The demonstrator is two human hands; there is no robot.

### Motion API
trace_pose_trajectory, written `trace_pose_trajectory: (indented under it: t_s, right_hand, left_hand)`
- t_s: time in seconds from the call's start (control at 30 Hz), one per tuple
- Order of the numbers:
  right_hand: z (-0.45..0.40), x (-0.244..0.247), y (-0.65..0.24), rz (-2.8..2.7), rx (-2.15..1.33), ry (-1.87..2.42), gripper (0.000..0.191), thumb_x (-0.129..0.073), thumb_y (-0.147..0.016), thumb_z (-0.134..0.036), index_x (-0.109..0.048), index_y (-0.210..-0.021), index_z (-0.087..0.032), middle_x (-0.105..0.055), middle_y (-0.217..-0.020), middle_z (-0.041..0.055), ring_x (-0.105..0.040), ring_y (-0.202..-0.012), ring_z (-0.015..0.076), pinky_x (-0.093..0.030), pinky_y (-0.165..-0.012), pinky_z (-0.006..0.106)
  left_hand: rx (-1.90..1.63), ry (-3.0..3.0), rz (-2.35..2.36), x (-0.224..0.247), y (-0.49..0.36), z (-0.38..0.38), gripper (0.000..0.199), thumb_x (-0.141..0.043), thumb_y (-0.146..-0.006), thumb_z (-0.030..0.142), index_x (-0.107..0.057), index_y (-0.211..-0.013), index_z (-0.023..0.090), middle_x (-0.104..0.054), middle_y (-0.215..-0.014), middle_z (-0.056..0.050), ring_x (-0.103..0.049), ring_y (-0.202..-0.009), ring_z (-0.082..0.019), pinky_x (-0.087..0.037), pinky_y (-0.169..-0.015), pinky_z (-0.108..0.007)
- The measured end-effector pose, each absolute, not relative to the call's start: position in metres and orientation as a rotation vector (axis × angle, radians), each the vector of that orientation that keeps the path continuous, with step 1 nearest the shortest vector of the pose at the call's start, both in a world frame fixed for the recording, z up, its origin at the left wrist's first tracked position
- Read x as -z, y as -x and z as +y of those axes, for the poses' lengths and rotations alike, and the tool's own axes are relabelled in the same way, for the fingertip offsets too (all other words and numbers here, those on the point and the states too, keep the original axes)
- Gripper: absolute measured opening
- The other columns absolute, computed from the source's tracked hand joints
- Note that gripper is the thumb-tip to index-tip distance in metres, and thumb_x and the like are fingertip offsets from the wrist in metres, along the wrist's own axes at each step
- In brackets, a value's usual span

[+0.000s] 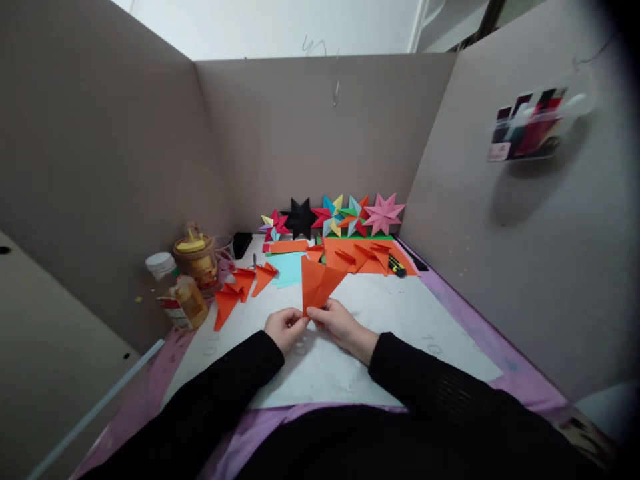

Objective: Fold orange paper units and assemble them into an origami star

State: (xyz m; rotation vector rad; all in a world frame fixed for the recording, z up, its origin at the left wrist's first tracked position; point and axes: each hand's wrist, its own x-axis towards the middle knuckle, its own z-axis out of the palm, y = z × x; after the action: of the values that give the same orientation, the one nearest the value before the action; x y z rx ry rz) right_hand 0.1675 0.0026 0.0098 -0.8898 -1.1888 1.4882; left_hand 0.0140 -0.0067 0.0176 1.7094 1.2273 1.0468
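Between my two hands an orange sheet of folded paper stands up, narrow at the bottom and wide at the top. My left hand pinches its lower left corner with thumb and forefinger. From the right, my right hand grips the same lower end, thumb lying on the front face. The fingers behind the paper are hidden. To the left lie several folded orange paper pieces, and more orange pieces rest on an orange sheet behind the hands.
Several folded paper stars lean along the back panel. Light blue paper lies behind my left hand, a yellow-black cutter at right. A bottle and a brown tub stand at left. White paper covers the table between grey panels.
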Motion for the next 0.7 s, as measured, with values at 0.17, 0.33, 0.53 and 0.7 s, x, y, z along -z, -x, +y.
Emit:
trace_pose_trajectory:
  t_s: [0.17, 0.33, 0.53, 0.7]
  right_hand:
    - [0.0001, -0.0108, -0.1670, -1.194, -1.458, 0.924, 0.028, -0.070, -0.064, -0.033, -0.051, -0.054, -0.015, -0.043, -0.046, -0.0056, -0.034, -0.046, 0.0072, -0.023, -0.047, 0.024]
    - [0.0020, -0.0115, -0.1693, -1.133, -1.414, 0.925, 0.027, -0.070, -0.064, -0.033, -0.052, -0.056, -0.015, -0.044, -0.047, -0.0057, -0.034, -0.047, 0.0074, -0.024, -0.048, 0.023]
    - [0.0059, -0.0125, -0.1720, -1.084, -1.385, 0.909, 0.028, -0.070, -0.063, -0.034, -0.050, -0.056, -0.015, -0.043, -0.047, -0.0062, -0.034, -0.047, 0.0074, -0.026, -0.049, 0.023]
    - [0.0092, -0.0147, -0.1753, -1.010, -1.333, 0.934, 0.029, -0.070, -0.062, -0.036, -0.048, -0.056, -0.017, -0.041, -0.046, -0.0067, -0.033, -0.046, 0.0079, -0.025, -0.049, 0.024]
  left_hand:
    - [-1.035, -1.722, 1.230, -0.0152, -0.0152, -0.0064, 0.029, -0.059, -0.069, 0.038, -0.052, -0.054, 0.015, -0.039, -0.046, 0.006, -0.035, -0.045, -0.007, -0.029, -0.045, -0.020]
    - [-0.975, -1.606, 1.200, -0.0153, -0.0177, -0.0066, 0.025, -0.060, -0.068, 0.038, -0.057, -0.061, 0.014, -0.044, -0.047, 0.006, -0.038, -0.043, -0.007, -0.030, -0.044, -0.021]
    - [-0.946, -1.565, 1.203, -0.0143, -0.0172, -0.0065, 0.023, -0.060, -0.067, 0.036, -0.061, -0.066, 0.013, -0.048, -0.048, 0.004, -0.040, -0.044, -0.008, -0.031, -0.044, -0.021]
    - [-0.943, -1.573, 1.222, -0.0131, -0.0156, -0.0059, 0.018, -0.059, -0.067, 0.032, -0.061, -0.065, 0.014, -0.051, -0.048, 0.003, -0.043, -0.045, -0.009, -0.034, -0.046, -0.021]
